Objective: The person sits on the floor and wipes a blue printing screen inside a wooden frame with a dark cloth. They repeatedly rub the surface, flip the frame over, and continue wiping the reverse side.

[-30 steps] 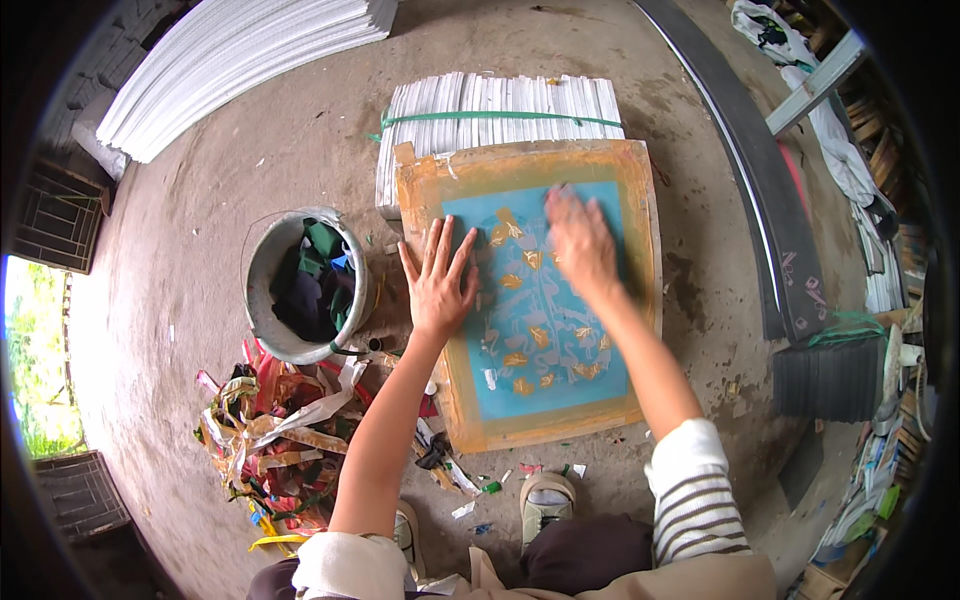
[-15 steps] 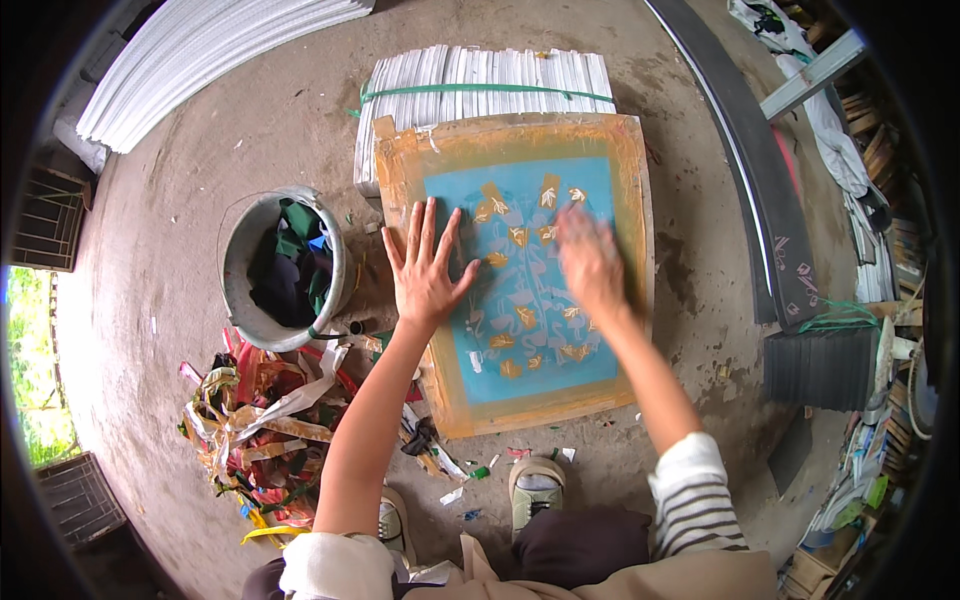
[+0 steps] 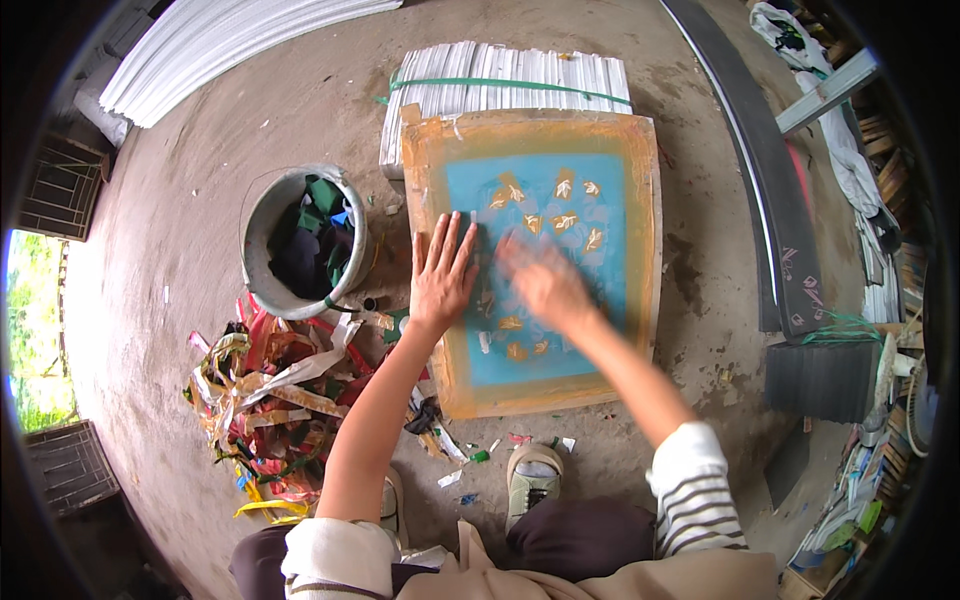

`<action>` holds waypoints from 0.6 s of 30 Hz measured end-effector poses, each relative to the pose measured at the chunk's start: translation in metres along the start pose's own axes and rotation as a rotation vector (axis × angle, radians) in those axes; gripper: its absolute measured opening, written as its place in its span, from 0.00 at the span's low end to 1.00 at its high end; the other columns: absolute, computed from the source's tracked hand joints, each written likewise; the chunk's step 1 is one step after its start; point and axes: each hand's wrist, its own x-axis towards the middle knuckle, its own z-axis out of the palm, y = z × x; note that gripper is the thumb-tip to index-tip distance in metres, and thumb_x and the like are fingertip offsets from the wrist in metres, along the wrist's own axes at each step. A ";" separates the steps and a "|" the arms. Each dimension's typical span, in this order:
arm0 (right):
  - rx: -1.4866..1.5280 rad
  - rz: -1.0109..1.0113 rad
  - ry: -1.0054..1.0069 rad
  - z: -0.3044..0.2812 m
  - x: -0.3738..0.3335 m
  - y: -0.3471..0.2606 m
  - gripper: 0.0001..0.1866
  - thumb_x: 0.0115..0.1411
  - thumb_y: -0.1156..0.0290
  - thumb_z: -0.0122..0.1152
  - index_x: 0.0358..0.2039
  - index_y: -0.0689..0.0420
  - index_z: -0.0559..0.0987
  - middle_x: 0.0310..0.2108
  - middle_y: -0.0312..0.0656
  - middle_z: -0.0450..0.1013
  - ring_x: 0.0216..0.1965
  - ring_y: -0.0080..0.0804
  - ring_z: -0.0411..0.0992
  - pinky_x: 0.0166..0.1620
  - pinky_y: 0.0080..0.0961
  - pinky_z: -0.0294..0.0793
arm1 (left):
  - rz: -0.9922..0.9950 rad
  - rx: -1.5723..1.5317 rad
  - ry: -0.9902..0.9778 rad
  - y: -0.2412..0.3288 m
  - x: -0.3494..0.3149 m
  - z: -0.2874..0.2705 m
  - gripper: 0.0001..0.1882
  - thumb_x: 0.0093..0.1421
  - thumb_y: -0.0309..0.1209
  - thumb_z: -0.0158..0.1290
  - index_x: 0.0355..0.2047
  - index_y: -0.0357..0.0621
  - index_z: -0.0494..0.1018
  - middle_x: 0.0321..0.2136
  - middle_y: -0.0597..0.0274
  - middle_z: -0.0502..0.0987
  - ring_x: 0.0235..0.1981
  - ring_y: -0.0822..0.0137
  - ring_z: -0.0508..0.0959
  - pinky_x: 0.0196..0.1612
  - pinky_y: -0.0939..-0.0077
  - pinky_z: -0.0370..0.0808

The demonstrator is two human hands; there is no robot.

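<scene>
A screen-printing frame (image 3: 530,398) with an orange-brown border and blue mesh (image 3: 590,350) lies in front of me, its mesh bearing small leaf shapes. Its far end rests against or on a strapped stack of white sheets (image 3: 510,65); which one I cannot tell. My left hand (image 3: 443,285) lies flat with fingers spread over the left border and the mesh edge, holding nothing. Over the middle of the mesh is my right hand (image 3: 548,285), palm down. Motion smears its fingers, so I cannot make out whether anything is under them.
To the left stands a grey bucket (image 3: 257,265) of dark and green cloth pieces. A heap of coloured strips and scraps (image 3: 270,400) lies in front of it. Long black boards (image 3: 745,190) and a dark stack (image 3: 820,385) are at right, white sheets (image 3: 220,50) at far left.
My right hand has swept leftward and nearer to me across the mesh, uncovering leaf shapes at the upper right. My left hand stays on the left border. The whole view has shifted slightly.
</scene>
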 end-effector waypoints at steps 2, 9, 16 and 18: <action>-0.016 0.244 0.089 -0.021 0.056 0.060 0.24 0.65 0.64 0.49 0.61 0.55 0.67 0.66 0.38 0.59 0.67 0.32 0.55 0.69 0.42 0.49 | 0.028 -0.053 -0.038 0.002 0.000 -0.015 0.35 0.63 0.37 0.46 0.69 0.51 0.48 0.69 0.56 0.46 0.71 0.58 0.43 0.70 0.49 0.39; 0.074 0.100 0.057 -0.002 0.013 -0.062 0.26 0.60 0.69 0.52 0.59 0.63 0.68 0.63 0.48 0.63 0.67 0.42 0.56 0.68 0.41 0.52 | 0.321 -0.012 -0.237 -0.031 -0.029 -0.032 0.37 0.61 0.38 0.51 0.67 0.42 0.50 0.69 0.58 0.47 0.71 0.60 0.43 0.70 0.50 0.41; 0.346 -0.313 -0.161 -0.034 -0.094 -0.106 0.20 0.52 0.75 0.57 0.48 0.58 0.78 0.57 0.41 0.70 0.61 0.30 0.66 0.65 0.30 0.64 | 0.448 -0.376 -0.361 -0.047 -0.066 -0.043 0.35 0.62 0.35 0.50 0.67 0.42 0.50 0.69 0.57 0.48 0.71 0.58 0.44 0.70 0.49 0.43; 0.342 -0.235 -0.135 -0.047 -0.064 -0.097 0.18 0.50 0.78 0.58 0.44 0.58 0.79 0.50 0.40 0.76 0.52 0.30 0.74 0.53 0.27 0.77 | 0.419 -0.516 -0.322 -0.054 -0.077 -0.043 0.35 0.59 0.31 0.52 0.65 0.41 0.53 0.67 0.53 0.52 0.69 0.54 0.49 0.69 0.50 0.46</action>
